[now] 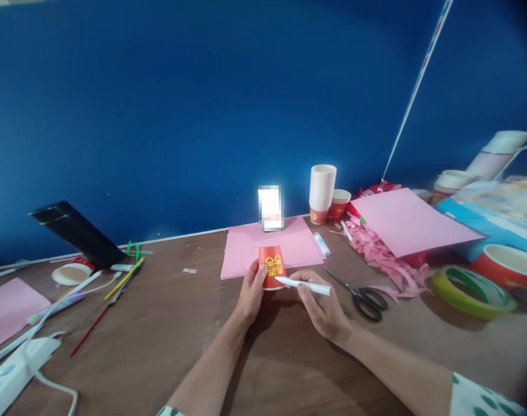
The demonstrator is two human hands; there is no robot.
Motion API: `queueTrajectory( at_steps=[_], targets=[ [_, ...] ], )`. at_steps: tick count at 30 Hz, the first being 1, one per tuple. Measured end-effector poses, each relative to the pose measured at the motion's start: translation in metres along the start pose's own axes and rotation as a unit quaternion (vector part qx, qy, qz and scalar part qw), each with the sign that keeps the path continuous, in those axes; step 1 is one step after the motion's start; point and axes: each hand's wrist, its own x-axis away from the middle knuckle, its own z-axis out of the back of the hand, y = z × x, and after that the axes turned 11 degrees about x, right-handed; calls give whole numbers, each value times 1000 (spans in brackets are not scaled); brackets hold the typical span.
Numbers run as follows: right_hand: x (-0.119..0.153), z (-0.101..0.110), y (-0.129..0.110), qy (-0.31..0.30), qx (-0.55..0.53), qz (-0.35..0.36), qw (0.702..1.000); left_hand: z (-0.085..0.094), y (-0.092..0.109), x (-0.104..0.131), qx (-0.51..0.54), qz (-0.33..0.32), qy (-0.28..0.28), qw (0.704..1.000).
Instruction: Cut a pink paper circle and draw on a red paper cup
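A red paper cup (267,280) with yellow characters is held upside down, its wider rim toward me, by my left hand (251,293), whose fingers wrap its left side. My right hand (322,306) is closed around a white pen (309,285); the pen's tip points left and lies at the cup's lower right face. Whether the tip touches the cup I cannot tell. Pink paper sheets (241,254) lie just behind the cup, with a bright, blurred-out upright object (271,209) at their back edge. Black-handled scissors (367,303) rest right of my right hand.
Stacked paper cups (323,190) stand at the back. On the right are pink shreds (385,254), a pink sheet (411,222), a yellow-green tape roll (448,294) and a jug (501,150). A black bottle (81,234), brushes (101,318) and a power strip (16,375) are left.
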Motion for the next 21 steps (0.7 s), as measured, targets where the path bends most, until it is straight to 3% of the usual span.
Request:
queueTrajectory(
  at_steps=[6,12,21],
  targets=[
    [0,0,0,-8,-14,-9,1000,1,-2,-1,1,4,2,1000],
    [1,0,2,23,-30,-7,999,1,-1,-1,16,9,6,1000],
    [1,0,1,0,-29,-20,999,3,-2,-1,7,0,20,1000]
  ],
)
